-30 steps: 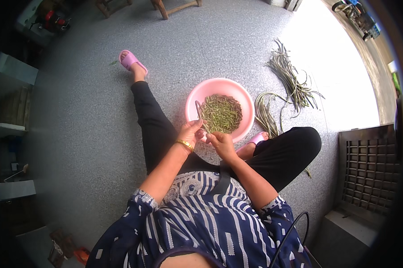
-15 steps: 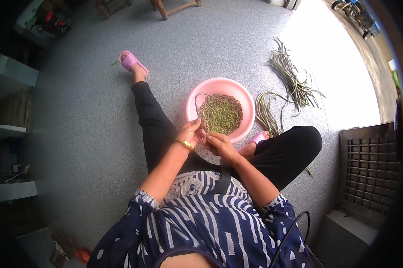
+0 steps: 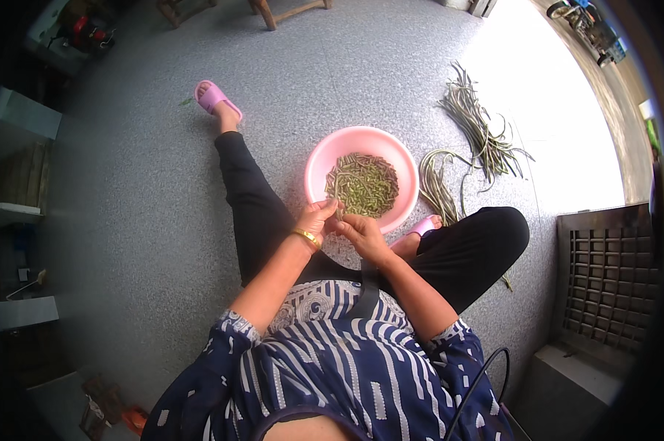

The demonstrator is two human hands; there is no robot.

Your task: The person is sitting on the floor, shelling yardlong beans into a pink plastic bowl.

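My left hand (image 3: 317, 222), with a gold bracelet at the wrist, is closed in a pinch at the near rim of a pink plastic basin (image 3: 402, 158). Close against it, my right hand (image 3: 361, 234) is pinched too, thumb and fingers meeting. Between them runs a thin long bean (image 3: 338, 210), mostly covered by the fingers. Short cut bean pieces (image 3: 369, 184), brownish and green, fill the bottom of the basin. To the basin's right lie a small bunch of whole long beans (image 3: 436, 187) and a bigger bunch (image 3: 475, 125) behind it.
The basin stands on a grey speckled floor (image 3: 148, 184) between my legs. My feet wear pink slippers (image 3: 211, 96). Wooden stool legs (image 3: 269, 15) show at the far edge. A dark lattice panel (image 3: 608, 275) stands at the right. Outside the bright doorway is a parked vehicle (image 3: 586, 29).
The long bean that looped up from my left hand over the basin no longer shows as a loop. My hands have drawn slightly closer together at the rim.
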